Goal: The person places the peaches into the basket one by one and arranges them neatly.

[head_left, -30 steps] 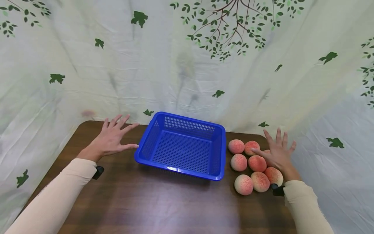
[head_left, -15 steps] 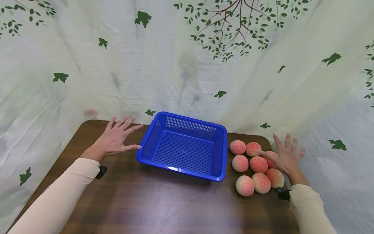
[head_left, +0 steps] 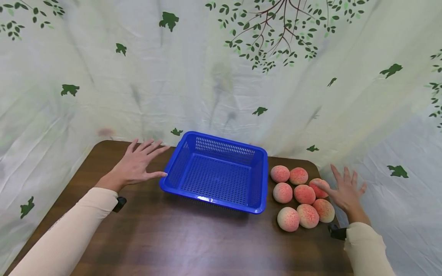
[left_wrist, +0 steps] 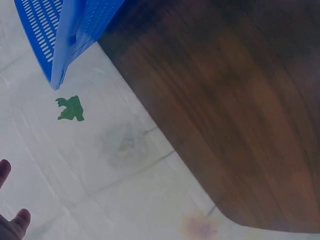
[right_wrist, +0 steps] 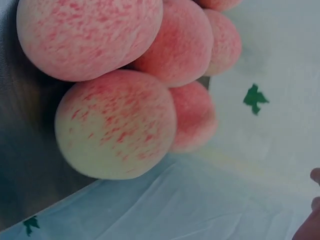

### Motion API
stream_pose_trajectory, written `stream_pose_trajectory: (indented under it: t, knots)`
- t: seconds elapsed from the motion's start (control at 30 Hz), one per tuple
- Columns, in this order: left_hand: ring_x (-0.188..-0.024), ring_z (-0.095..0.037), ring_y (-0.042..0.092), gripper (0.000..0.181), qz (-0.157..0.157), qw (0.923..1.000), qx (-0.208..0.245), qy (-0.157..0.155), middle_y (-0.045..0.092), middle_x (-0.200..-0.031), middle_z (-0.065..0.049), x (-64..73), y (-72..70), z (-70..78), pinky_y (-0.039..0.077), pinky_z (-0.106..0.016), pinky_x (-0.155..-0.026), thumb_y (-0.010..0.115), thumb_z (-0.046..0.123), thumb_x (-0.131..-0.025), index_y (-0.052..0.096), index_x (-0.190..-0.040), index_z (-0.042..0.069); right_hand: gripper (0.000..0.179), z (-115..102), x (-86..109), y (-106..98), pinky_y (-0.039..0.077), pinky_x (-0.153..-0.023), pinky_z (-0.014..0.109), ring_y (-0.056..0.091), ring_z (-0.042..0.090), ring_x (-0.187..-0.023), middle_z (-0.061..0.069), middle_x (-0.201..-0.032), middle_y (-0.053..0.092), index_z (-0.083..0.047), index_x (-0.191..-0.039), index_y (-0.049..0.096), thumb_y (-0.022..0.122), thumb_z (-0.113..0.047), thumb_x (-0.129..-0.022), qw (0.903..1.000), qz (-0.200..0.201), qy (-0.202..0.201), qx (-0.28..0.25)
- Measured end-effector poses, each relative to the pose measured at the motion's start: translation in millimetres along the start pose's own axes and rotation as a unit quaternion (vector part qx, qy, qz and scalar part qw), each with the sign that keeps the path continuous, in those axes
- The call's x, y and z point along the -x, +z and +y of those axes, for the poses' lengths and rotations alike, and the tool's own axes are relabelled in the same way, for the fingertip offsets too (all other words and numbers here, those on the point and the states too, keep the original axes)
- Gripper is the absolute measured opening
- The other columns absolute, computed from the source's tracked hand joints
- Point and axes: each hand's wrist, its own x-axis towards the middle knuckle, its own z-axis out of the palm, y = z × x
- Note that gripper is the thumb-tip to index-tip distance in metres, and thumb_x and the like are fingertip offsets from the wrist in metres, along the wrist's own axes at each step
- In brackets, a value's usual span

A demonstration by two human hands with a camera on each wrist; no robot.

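Observation:
A blue perforated plastic basket [head_left: 215,209] stands on the brown table with nothing in it. My left hand [head_left: 136,165] is spread beside its left side, the thumb tip at the rim; whether it touches cannot be told. Several pink-and-cream peaches [head_left: 304,194] lie in loose rows right of the basket. My right hand [head_left: 345,191] hovers past their right side with fingers spread, its thumb over or beside the rightmost peach. Large peaches [right_wrist: 117,125] fill the right wrist view, with fingertips at its right edge. In the left wrist view a basket corner [left_wrist: 67,40] shows.
The wooden table [head_left: 165,241] has rounded far corners. Pale cloth [head_left: 214,76] printed with leaves and branches hangs close behind and along both sides. A dark wrist camera [head_left: 119,204] sits on the left wrist, another [head_left: 337,232] on the right.
My right hand has shifted right and slightly toward the front, uncovering more of the peaches. My left hand stays spread by the basket. Basket and peaches keep their places.

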Motion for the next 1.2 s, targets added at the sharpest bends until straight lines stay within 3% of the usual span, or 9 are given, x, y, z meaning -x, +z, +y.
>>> stream_pose_trajectory:
  t: [0.33, 0.47, 0.7, 0.93, 1.07, 1.2]
  knots:
    - [-0.134, -0.039, 0.033, 0.074, 0.029, 0.9960, 0.075, 0.039, 0.039, -0.148, -0.018, 0.1, 18.9, 4.5, 0.019, -0.067, -0.103, 0.070, 0.054, -0.080, 0.048, -0.140, 0.016, 0.093, 31.1, 12.2, 13.0, -0.008, -0.094, 0.077, -0.012, 0.057, -0.137, 0.037, -0.151, 0.005, -0.012, -0.155, 0.008, 0.056, -0.057, -0.089, 0.9984, 0.016, 0.023, -0.049]
    - [-0.132, -0.041, 0.035, 0.071, 0.031, 0.9945, 0.082, 0.056, 0.042, -0.146, -0.019, 0.4, 25.8, 9.5, 0.022, -0.066, -0.102, 0.070, 0.054, -0.080, 0.051, -0.138, 0.016, 0.093, 40.1, 16.6, 21.6, -0.003, -0.093, 0.079, -0.010, 0.057, -0.137, 0.037, -0.151, 0.009, -0.010, -0.155, 0.008, 0.057, -0.054, -0.089, 0.9948, 0.013, 0.043, -0.092]
    - [-0.131, -0.041, 0.037, 0.068, 0.017, 0.9933, 0.082, 0.080, 0.044, -0.144, -0.020, -1.1, 35.8, 20.3, 0.021, -0.061, -0.105, 0.065, 0.059, -0.083, 0.055, -0.135, 0.017, 0.093, 48.4, 29.2, 33.6, 0.008, -0.100, 0.073, -0.002, 0.052, -0.140, 0.030, -0.156, 0.002, -0.006, -0.154, 0.005, 0.061, -0.045, -0.091, 0.9804, 0.012, 0.075, -0.182]
    - [-0.131, -0.041, 0.039, 0.067, 0.015, 0.9891, 0.092, 0.114, 0.046, -0.144, -0.017, 1.2, 47.4, 30.6, 0.025, -0.059, -0.104, 0.065, 0.059, -0.082, 0.057, -0.134, 0.018, 0.093, 53.3, 42.0, 49.2, 0.012, -0.103, 0.071, 0.001, 0.049, -0.142, 0.026, -0.157, 0.000, -0.010, -0.155, 0.004, 0.063, -0.044, -0.091, 0.9616, 0.016, 0.138, -0.237]
    - [-0.131, -0.039, 0.041, 0.064, 0.012, 0.9879, 0.086, 0.128, 0.047, -0.144, -0.014, 4.8, 56.1, 36.1, 0.028, -0.057, -0.103, 0.064, 0.059, -0.083, 0.057, -0.134, 0.020, 0.094, 55.7, 47.1, 59.4, 0.017, -0.102, 0.070, 0.004, 0.048, -0.142, 0.024, -0.158, -0.001, -0.013, -0.155, 0.002, 0.061, -0.048, -0.091, 0.9497, 0.000, 0.183, -0.254]
    - [-0.130, -0.037, 0.043, 0.058, 0.008, 0.9865, 0.078, 0.144, 0.049, -0.142, -0.013, 8.1, 63.7, 40.9, 0.033, -0.055, -0.101, 0.059, 0.057, -0.088, 0.058, -0.134, 0.021, 0.093, 56.5, 49.6, 67.9, 0.020, -0.101, 0.070, 0.009, 0.050, -0.140, 0.024, -0.158, 0.001, -0.014, -0.155, 0.000, 0.057, -0.052, -0.092, 0.9474, -0.021, 0.203, -0.246]
